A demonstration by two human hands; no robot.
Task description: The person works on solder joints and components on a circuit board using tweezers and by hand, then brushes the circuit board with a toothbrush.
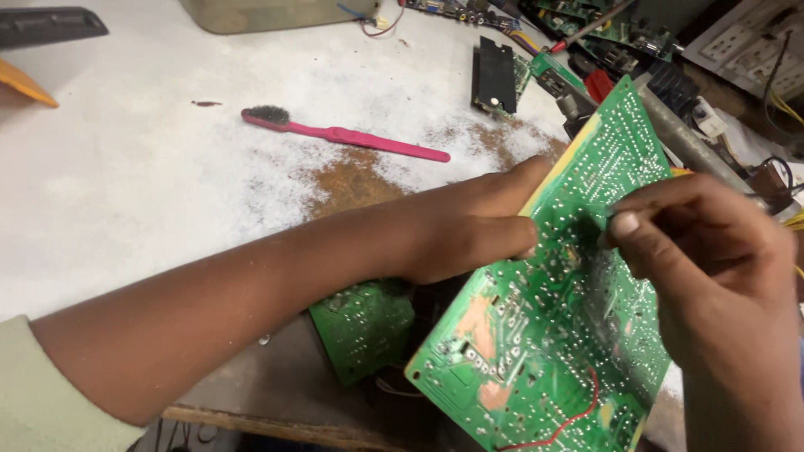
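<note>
The person holds a large green circuit board (569,318) tilted up over the near edge of the white tabletop (126,184), with the solder side turned to the person. The left hand (477,226) grips the board at its left edge: the fingers go behind the board and the thumb presses on the front side, near the yellowish border. The right hand (712,259) is at the right side of the board, a little higher. Its fingers are curled together and the fingertips touch the solder side near the middle. It seems to pinch something small there, but I cannot tell what it is, or if there is anything at all.

A thin red wire (569,418) runs across the lower part of the board. Under the left forearm lies a smaller green circuit board (364,326), partly over the edge of the tabletop.

Farther on the tabletop, well apart from the hands, lies a pink toothbrush (343,134) with dark bristles, and around it the surface has brown rusty stains. Behind the big board, at the far right, there are more electronic parts, among them a black module (494,75) and a grey metal tube (687,142).
</note>
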